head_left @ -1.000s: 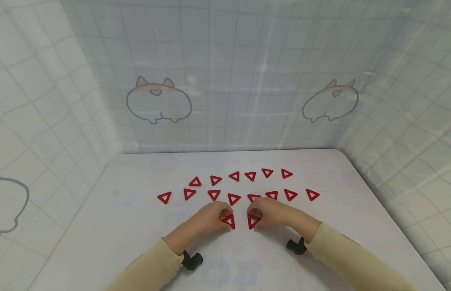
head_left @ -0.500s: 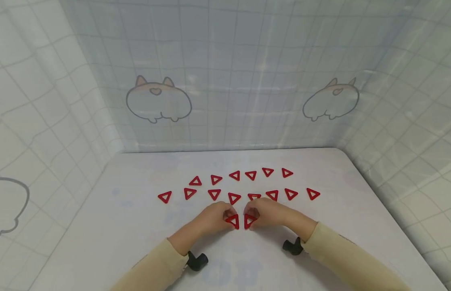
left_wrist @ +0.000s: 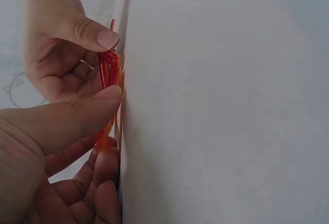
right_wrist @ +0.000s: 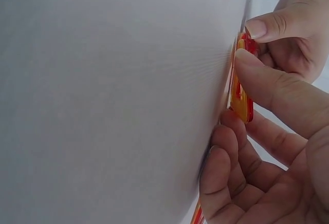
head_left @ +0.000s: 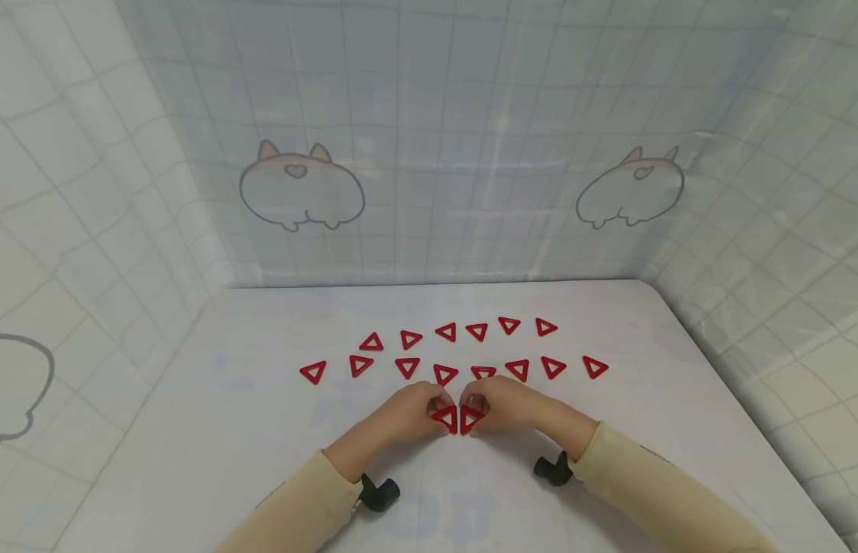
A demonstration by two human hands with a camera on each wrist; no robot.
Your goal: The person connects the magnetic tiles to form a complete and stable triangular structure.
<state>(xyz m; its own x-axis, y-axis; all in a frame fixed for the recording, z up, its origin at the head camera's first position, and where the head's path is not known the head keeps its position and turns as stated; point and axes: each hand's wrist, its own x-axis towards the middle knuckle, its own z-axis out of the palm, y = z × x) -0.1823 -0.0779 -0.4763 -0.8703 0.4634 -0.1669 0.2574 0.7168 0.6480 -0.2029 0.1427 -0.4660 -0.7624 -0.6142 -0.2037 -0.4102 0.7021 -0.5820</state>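
My left hand (head_left: pixel 411 411) pinches a red triangular tile (head_left: pixel 454 420) with an open centre, low over the white tabletop. Facing it, my right hand (head_left: pixel 511 407) pinches a matching triangular tile (head_left: pixel 464 420). Their straight sides run parallel, a sliver of space between them in the head view; the wrist views do not settle whether they touch. In the left wrist view, thumb and fingers grip the tile (left_wrist: pixel 106 131) by its edge. The right wrist view shows the other tile (right_wrist: pixel 240 95), red with orange edges, under the right thumb.
Beyond the hands, several similar red triangles lie in two rough rows, including one (head_left: pixel 313 372) at the left end and one (head_left: pixel 594 368) at the right. The right hand partly covers a triangle (head_left: pixel 482 372). Grid-patterned curtains (head_left: pixel 429 153) enclose the tabletop (head_left: pixel 263 461).
Both hands have moved toward each other, bringing the two held triangular tiles from well apart to nearly side by side. The triangles in the rows stay where they were.
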